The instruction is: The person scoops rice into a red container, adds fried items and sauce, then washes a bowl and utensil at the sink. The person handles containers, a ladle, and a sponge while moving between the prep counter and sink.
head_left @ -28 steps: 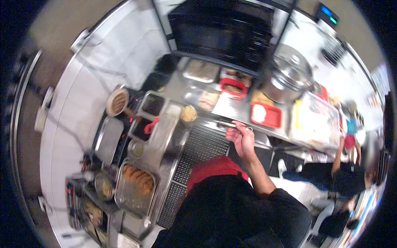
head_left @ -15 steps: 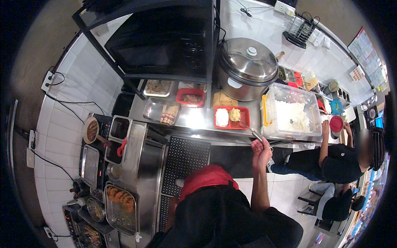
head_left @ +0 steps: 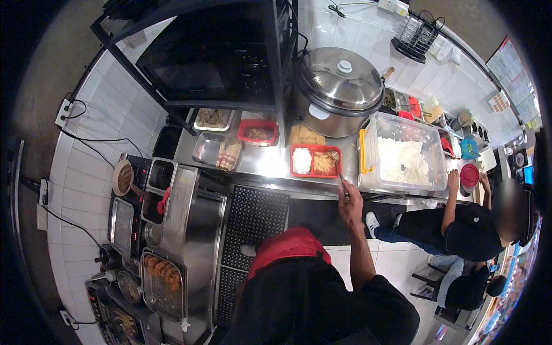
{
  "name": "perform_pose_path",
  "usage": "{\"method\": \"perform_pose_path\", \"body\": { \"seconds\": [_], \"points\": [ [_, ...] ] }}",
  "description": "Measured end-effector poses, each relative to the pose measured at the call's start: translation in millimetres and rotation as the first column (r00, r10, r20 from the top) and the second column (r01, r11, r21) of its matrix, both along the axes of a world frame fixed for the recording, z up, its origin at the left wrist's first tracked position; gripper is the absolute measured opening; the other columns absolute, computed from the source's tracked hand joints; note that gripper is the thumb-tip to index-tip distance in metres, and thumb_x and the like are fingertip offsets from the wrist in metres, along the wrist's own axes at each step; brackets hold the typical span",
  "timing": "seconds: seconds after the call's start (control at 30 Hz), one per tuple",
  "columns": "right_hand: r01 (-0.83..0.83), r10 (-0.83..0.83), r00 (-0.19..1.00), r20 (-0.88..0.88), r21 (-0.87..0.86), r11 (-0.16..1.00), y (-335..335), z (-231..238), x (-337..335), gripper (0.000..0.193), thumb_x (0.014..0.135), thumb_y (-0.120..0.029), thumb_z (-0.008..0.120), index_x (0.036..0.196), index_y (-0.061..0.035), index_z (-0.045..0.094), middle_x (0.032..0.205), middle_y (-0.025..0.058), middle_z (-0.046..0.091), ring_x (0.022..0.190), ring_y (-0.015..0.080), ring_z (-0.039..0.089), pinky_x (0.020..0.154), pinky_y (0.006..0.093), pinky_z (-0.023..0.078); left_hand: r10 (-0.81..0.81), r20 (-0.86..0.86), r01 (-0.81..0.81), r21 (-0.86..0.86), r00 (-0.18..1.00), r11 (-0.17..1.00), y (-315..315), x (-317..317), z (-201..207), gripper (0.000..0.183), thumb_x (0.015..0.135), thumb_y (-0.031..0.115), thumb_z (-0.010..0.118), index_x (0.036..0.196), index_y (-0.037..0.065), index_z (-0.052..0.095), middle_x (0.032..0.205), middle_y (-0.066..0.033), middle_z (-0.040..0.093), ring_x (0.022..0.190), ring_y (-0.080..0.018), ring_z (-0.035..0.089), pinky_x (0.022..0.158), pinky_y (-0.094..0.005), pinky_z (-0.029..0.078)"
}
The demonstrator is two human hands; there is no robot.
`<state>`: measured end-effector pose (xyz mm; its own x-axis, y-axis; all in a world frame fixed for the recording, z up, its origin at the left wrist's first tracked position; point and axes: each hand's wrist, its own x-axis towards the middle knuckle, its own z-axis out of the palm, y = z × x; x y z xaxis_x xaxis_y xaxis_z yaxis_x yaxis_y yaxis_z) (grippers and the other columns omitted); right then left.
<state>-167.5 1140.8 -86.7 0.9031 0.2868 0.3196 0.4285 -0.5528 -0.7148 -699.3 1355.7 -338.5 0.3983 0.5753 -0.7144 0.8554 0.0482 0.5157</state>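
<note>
My right hand [head_left: 349, 202] is closed around the handle of a metal spoon [head_left: 341, 175] at the front edge of the steel counter. The spoon's tip reaches the right-hand side of a red two-compartment food box [head_left: 315, 175]. White rice [head_left: 302, 161] fills the left compartment. Pale yellow, crumbly food [head_left: 324, 163] lies spread across the right one; I cannot tell exactly what it is. Close to the box on its right stands a clear bin [head_left: 368, 183] of white rice with a yellow latch. My left hand does not show; my body hides that side.
Behind the box stands a large lidded cooker [head_left: 339, 86]. A black shelf with a microwave [head_left: 201, 63] overhangs trays of meat. Fried pieces [head_left: 163, 272] lie in a tray at lower left. A co-worker [head_left: 460, 230] stands at the right, hands on a red-lidded container [head_left: 470, 175].
The yellow food has gone from a heaped mound to a flatter layer. My right hand has shifted slightly left, turning the spoon more upright. The view has moved a little.
</note>
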Motion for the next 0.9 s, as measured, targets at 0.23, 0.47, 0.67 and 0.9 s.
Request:
{"method": "perform_pose_path", "body": {
  "seconds": [0.23, 0.47, 0.67, 0.9],
  "points": [
    [-0.076, 0.078, 0.996, 0.052, -0.041, 0.996, 1.3, 19.5, -11.4, 0.026, 0.095, -0.007, 0.067, 0.121, -0.0029, 0.066, 0.11, 0.0211, 0.07, 0.098, 0.0413, 0.068, 0.083, 0.0441, 0.056, -0.224, 0.004, 0.218, 0.216, 0.975, 0.952, 15.9, -0.2, -8.5, 0.041, 0.093, 0.033, 0.063, 0.127, 0.009, 0.063, 0.094, -0.0108, 0.069, 0.085, -0.0312, 0.068, 0.073, -0.0474, 0.053],
    [-0.056, 0.058, 0.994, 0.096, -0.023, 0.998, 3.8, 16.9, -17.4, 0.029, 0.095, -0.006, 0.067, 0.123, -0.0015, 0.065, 0.11, 0.0235, 0.069, 0.098, 0.0427, 0.069, 0.081, 0.0434, 0.057, -0.456, -0.004, 0.401, 0.482, 0.89, 0.779, 32.6, 1.7, -14.2, 0.038, 0.094, 0.03, 0.062, 0.126, 0.009, 0.063, 0.09, -0.0101, 0.068, 0.081, -0.0298, 0.067, 0.069, -0.0449, 0.053],
    [0.335, -0.185, 0.911, -0.369, 0.396, 0.855, 2.0, -7.5, -16.1, 0.035, 0.102, -0.02, 0.066, 0.125, 0.0062, 0.065, 0.11, 0.0144, 0.074, 0.096, 0.0207, 0.071, 0.084, 0.0346, 0.058, 0.357, 0.089, -0.324, -0.258, 0.93, 0.91, 24.2, -0.9, -13.2, 0.029, 0.099, 0.03, 0.056, 0.121, 0.013, 0.065, 0.075, -0.0042, 0.06, 0.065, -0.023, 0.062, 0.056, -0.0382, 0.05],
    [0.533, 0.002, 0.752, -0.659, 0.61, 0.586, 1.9, -14.0, -9.5, 0.052, 0.107, -0.03, 0.049, 0.143, 0.0079, 0.049, 0.13, 0.0291, 0.058, 0.122, 0.0405, 0.06, 0.107, 0.0482, 0.053, 0.494, -0.124, -0.507, -0.302, 0.86, 0.807, -21.6, -13.6, -10.8, 0.047, 0.096, 0.039, 0.062, 0.135, 0.013, 0.061, 0.109, -0.0172, 0.069, 0.093, -0.0308, 0.07, 0.073, -0.0479, 0.059]
  ]
}}
